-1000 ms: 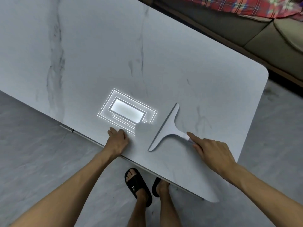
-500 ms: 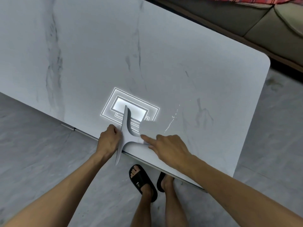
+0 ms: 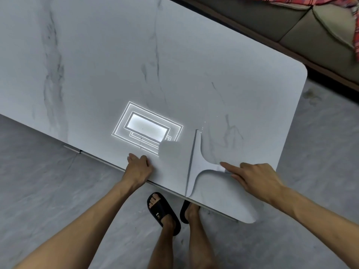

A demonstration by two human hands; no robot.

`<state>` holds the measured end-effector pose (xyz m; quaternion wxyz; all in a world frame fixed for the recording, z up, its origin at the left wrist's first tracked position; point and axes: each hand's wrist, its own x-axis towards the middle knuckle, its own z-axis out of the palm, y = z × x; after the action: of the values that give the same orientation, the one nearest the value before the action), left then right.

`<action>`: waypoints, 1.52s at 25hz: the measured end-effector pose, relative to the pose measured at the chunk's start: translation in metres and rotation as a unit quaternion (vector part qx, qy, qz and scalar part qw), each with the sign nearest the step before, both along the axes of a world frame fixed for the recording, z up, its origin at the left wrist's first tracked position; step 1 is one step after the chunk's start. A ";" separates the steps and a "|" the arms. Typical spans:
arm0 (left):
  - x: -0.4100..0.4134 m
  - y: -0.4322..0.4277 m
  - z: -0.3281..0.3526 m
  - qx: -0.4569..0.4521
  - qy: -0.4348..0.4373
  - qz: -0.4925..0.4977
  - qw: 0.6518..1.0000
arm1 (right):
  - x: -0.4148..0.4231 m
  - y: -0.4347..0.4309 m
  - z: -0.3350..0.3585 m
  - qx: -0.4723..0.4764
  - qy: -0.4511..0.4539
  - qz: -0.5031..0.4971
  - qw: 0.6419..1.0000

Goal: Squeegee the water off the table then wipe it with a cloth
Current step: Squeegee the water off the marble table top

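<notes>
A white T-shaped squeegee (image 3: 196,162) lies on the white marble table (image 3: 116,65), its blade running from the table's near edge away from me. My right hand (image 3: 250,177) grips its handle, index finger stretched along it. A few small water drops (image 3: 203,127) glint just beyond the blade's far tip. My left hand (image 3: 138,166) rests on the near table edge, fingers curled over it, to the left of the squeegee. No cloth is in view.
A bright reflection of a ceiling light (image 3: 147,127) shines on the table near my left hand. A sofa (image 3: 291,22) with a plaid cloth stands beyond the far edge. My feet in black sandals (image 3: 163,212) stand on the grey floor below.
The squeegee swept left to my left hand at the near edge, then moved back right; it now sits right of the light reflection.
</notes>
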<state>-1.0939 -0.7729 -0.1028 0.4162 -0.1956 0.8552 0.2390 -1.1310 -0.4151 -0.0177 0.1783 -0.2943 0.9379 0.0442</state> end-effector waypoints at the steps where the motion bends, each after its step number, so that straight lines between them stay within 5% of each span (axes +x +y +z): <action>1: -0.001 0.000 0.002 0.001 -0.004 0.000 1.000 | 0.000 0.008 0.006 0.010 -0.001 -0.002 1.000; 6: -0.008 -0.005 0.014 0.011 0.052 0.076 0.996 | 0.004 -0.020 0.018 -0.035 -0.021 0.049 0.998; 10: 0.001 -0.024 0.033 -0.029 0.148 0.267 0.952 | 0.004 -0.119 -0.013 -0.086 -0.057 0.169 0.980; 14: 0.014 -0.058 0.033 -0.049 0.175 0.314 0.932 | -0.008 -0.211 -0.031 -0.103 -0.090 0.191 0.972; 20: 0.018 -0.063 0.033 -0.015 0.152 0.268 0.951 | -0.027 -0.206 -0.029 -0.079 -0.056 0.138 0.986; 27: 0.008 -0.020 0.021 0.047 0.127 0.172 0.976 | -0.023 -0.076 -0.013 -0.042 -0.070 -0.026 0.996; 32: -0.002 0.004 0.000 0.037 0.024 0.110 0.993 | -0.003 0.003 0.008 -0.005 -0.034 -0.105 0.994; 38: -0.010 0.005 0.011 0.048 0.016 0.138 0.989 | 0.013 -0.036 0.015 -0.072 -0.118 -0.038 0.990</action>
<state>-1.1037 -0.7674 -0.0916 0.3742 -0.2876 0.8143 0.3379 -1.1179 -0.4514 -0.0024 0.2677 -0.2734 0.9216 -0.0651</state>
